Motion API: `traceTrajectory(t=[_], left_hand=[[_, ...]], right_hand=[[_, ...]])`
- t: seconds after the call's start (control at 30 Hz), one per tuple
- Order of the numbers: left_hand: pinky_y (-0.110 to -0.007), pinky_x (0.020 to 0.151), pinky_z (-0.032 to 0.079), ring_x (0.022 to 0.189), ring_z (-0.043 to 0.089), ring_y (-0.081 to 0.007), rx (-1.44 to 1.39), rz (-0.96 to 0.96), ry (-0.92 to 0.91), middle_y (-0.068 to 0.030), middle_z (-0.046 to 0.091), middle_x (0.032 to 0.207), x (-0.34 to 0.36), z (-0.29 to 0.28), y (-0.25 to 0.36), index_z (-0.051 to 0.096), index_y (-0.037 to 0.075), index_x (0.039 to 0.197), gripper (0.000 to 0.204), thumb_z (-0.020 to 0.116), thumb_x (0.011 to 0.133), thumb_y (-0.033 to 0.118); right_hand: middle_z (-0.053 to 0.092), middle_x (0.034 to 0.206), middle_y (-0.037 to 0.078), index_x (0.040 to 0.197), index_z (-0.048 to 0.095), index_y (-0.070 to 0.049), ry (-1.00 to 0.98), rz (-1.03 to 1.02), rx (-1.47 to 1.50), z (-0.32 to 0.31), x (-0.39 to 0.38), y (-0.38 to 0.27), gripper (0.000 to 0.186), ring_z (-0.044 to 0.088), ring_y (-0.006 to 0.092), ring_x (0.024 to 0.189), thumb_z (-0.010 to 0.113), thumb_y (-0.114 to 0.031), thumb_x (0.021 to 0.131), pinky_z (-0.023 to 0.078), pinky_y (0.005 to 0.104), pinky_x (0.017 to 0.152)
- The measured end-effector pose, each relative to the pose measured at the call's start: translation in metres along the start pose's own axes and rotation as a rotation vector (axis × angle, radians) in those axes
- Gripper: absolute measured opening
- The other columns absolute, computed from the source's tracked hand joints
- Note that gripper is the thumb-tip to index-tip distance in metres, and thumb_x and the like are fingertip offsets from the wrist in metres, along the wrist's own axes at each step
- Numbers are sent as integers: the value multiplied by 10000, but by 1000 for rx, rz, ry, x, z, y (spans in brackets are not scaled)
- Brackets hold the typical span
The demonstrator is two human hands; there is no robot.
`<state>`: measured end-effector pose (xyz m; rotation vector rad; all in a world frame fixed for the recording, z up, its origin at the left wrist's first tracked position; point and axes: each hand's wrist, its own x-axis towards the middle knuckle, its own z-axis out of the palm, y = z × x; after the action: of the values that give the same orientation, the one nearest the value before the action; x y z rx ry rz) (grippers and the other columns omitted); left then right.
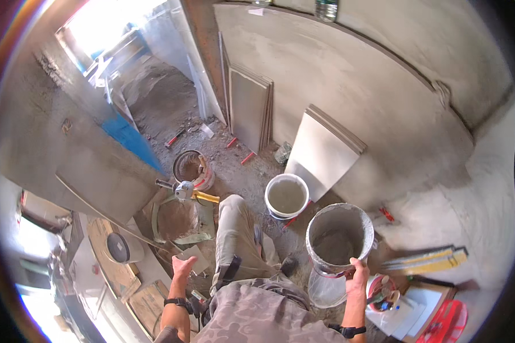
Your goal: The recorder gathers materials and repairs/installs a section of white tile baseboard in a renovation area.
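Note:
My right hand (357, 275) grips the near rim of a large, mortar-smeared bucket (367, 226). The bucket leans slightly and shows grey residue inside. At left, my left hand (184, 266) is held out with its fingers apart and nothing visible in it. A pale flat plate (195, 256) lies just beyond that hand. Ahead of my legs stands a white bucket (287, 197) of greyish liquid. An angle grinder (184, 191) with a yellow handle rests across an open sack of brown powder (180, 222).
Large tiles (323, 150) and darker panels (249, 108) lean on the wall. A dirty round bucket (191, 168) stands beyond the grinder. Wooden boards (111, 251) lie left. A tool-filled tub (383, 291) and yellow strips (429, 262) lie right. Rubble covers the floor near the doorway.

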<state>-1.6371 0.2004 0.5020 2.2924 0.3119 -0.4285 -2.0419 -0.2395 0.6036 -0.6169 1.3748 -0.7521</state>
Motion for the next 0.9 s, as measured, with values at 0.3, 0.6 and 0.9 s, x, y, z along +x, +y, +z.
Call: traceTrajectory(t=[0.3,0.6,0.9], left_hand=[[-368,811,541,934,648,-239,18,-100,19,-173,645,1027,73,45,136,496,-64,1121,707,875,608,243],[-365,826,542,954,656,-252,-257,-217,52,-189,646,1060,294,65,239,496,-51,1134,713,866,613,265],[-395,875,518,1005,647,-333,-315,-449,281,-240,642,1087,374,71,208,503,-70,1114,815,900,529,335]], right_hand=[[540,723,-7,834,607,-84,-124,97,-101,169,98,-23,178,536,137,611,737,-126,721,433,295,530],[572,754,5,900,620,-65,-297,159,-443,491,186,-38,224,546,156,617,744,-97,717,466,334,552],[515,695,11,863,556,-80,-678,108,-548,797,199,-80,205,492,138,534,720,-116,745,437,316,487]])
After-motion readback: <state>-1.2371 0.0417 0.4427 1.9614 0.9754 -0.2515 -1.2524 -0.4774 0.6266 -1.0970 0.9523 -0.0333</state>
